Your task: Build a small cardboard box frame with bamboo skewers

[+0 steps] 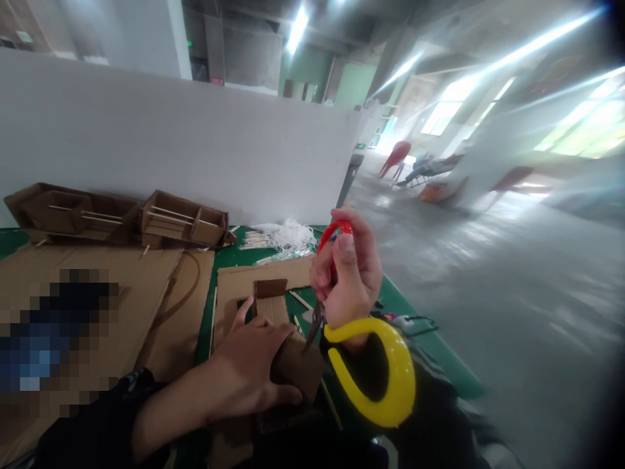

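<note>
My left hand (pixel 251 365) lies with spread fingers on a small folded cardboard piece (pixel 300 365), pressing it from above. My right hand (pixel 349 270) is closed around the red handle (pixel 336 228) of a pair of scissors. The scissors' metal blades (pixel 315 329) point down, their tips at the cardboard beside my left hand. A yellow curved band (pixel 403 384) shows around my right wrist. An upright cardboard flap (pixel 271 288) stands just beyond my left fingers.
Two cardboard structures with thin sticks (pixel 183 218) stand along a white partition (pixel 195 143). A heap of white strings and sticks (pixel 290 236) lies at the back. Large cardboard sheets (pixel 131 280) cover the green table's (pixel 454 374) left. Red chairs (pixel 396 155) are on the floor beyond.
</note>
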The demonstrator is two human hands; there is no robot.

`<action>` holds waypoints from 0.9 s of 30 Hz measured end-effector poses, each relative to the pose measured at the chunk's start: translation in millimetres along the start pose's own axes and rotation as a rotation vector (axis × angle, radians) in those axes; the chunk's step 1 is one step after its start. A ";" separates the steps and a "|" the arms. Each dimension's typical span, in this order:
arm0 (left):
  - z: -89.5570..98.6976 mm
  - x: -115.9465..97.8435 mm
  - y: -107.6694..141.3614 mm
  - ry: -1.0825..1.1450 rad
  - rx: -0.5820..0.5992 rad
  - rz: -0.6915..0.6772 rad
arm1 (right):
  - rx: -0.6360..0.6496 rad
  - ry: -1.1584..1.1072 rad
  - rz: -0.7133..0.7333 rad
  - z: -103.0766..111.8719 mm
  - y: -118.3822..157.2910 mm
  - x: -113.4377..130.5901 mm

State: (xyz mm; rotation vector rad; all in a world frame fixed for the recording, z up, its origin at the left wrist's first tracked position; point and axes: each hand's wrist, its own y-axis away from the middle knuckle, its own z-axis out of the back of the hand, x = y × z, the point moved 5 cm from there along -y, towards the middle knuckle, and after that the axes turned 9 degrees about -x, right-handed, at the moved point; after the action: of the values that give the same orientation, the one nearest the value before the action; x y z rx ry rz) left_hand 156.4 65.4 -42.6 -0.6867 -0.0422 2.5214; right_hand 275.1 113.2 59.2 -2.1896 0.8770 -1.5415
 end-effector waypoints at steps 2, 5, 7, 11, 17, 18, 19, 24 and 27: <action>1.7 -2.1 -0.4 0.022 0.014 0.002 | -0.019 0.032 0.035 2.0 0.7 0.0; 3.5 -4.5 -0.5 0.040 0.012 -0.004 | -0.072 0.097 0.106 5.3 4.8 3.6; 3.9 -5.2 -0.3 0.040 0.006 -0.013 | -0.120 0.133 0.150 7.9 8.0 7.2; 4.8 -5.3 0.1 0.035 -0.008 -0.033 | -0.053 0.146 0.176 7.7 9.0 8.7; 3.9 -2.1 0.9 0.010 -0.001 -0.004 | 0.022 0.055 0.134 3.1 5.4 10.6; 3.5 -1.1 1.2 -0.006 -0.009 0.000 | 0.000 0.047 0.135 2.7 4.8 13.7; 3.3 -0.2 1.6 -0.021 -0.020 0.001 | -0.028 0.046 0.143 2.6 4.2 17.8; 2.7 3.3 3.8 -0.034 -0.056 -0.014 | -0.104 0.091 0.209 2.4 1.0 39.6; 2.3 4.1 3.9 -0.034 -0.047 -0.016 | -0.110 0.083 0.207 2.1 1.3 41.1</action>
State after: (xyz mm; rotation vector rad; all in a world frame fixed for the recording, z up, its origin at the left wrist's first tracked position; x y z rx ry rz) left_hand 150.4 64.2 -43.1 -0.6595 -0.1191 2.5233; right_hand 286.0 85.5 87.6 -2.0436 1.1997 -1.5253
